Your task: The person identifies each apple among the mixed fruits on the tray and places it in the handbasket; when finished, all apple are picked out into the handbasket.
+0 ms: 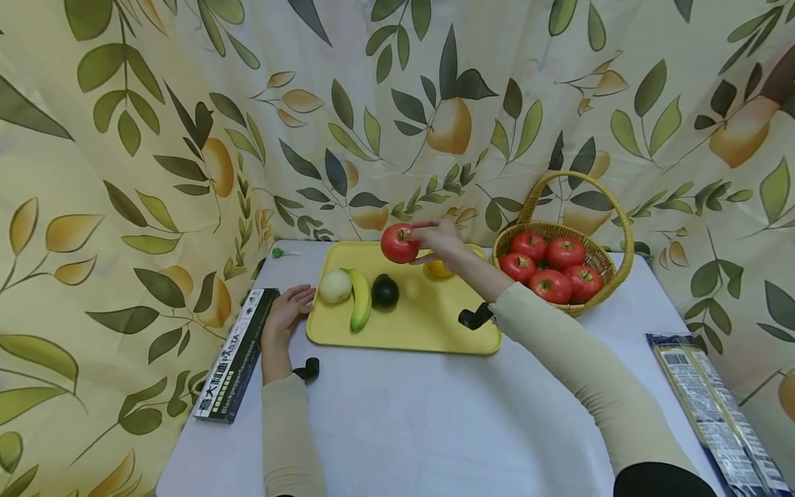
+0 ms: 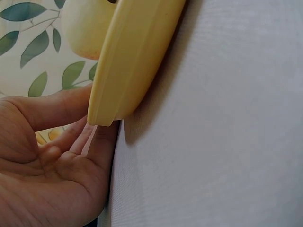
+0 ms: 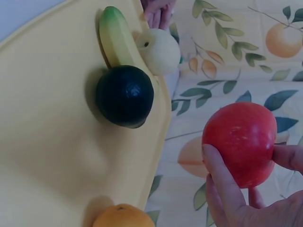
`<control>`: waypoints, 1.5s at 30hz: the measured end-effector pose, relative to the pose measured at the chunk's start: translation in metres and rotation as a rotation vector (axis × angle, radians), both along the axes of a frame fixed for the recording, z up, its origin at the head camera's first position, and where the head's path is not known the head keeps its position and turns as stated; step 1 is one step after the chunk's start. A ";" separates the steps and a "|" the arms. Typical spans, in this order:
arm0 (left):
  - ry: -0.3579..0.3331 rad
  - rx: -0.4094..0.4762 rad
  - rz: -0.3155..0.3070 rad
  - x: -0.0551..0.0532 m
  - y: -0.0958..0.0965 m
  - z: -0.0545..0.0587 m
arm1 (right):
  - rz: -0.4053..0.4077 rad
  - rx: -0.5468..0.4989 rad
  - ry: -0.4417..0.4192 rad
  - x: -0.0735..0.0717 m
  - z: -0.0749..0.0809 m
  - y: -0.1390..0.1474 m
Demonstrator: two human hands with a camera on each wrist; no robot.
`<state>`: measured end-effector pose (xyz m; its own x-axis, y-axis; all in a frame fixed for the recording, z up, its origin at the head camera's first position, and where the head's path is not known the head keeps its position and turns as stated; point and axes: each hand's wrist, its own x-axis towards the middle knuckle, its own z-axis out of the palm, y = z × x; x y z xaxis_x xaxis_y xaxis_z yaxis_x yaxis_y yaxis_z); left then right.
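My right hand (image 1: 444,243) holds a red apple (image 1: 397,243) by its sides between thumb and fingers, raised over the back of the yellow tray (image 1: 428,338). On the tray lie a pale round pear-like fruit (image 1: 335,286), a green-tipped banana (image 1: 360,304) and a dark, nearly black fruit (image 1: 385,292), perhaps an avocado. An orange (image 3: 124,217) sits farther right, partly hidden behind the right hand in the head view. At the tray's left edge, my left hand (image 2: 57,156) has its fingers around the rim, one above and another low by the tabletop.
Right of the tray stands a wicker basket (image 1: 627,248) with a tall handle, holding several red apples (image 1: 551,286). A black pasta box (image 1: 239,359) lies at the left, a shiny packet (image 1: 714,414) at the right. Something small and green (image 1: 277,252) lies behind the left hand. Patterned curtain (image 1: 385,179) encloses the back.
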<state>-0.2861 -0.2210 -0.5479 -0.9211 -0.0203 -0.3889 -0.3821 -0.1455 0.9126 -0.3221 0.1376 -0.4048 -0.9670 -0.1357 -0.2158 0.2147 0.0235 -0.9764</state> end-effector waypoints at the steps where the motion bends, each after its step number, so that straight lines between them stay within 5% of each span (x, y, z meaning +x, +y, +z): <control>1: -0.002 0.000 -0.001 0.000 0.000 0.000 | 0.001 0.004 -0.001 0.000 0.001 0.001; 45: -0.020 -0.043 0.019 -0.001 0.003 0.000 | -0.029 0.005 -0.028 0.022 0.010 0.048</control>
<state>-0.2866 -0.2179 -0.5479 -0.9123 -0.0548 -0.4059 -0.3981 -0.1135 0.9103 -0.3005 0.1860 -0.3948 -0.9641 -0.1067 -0.2431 0.2421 0.0220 -0.9700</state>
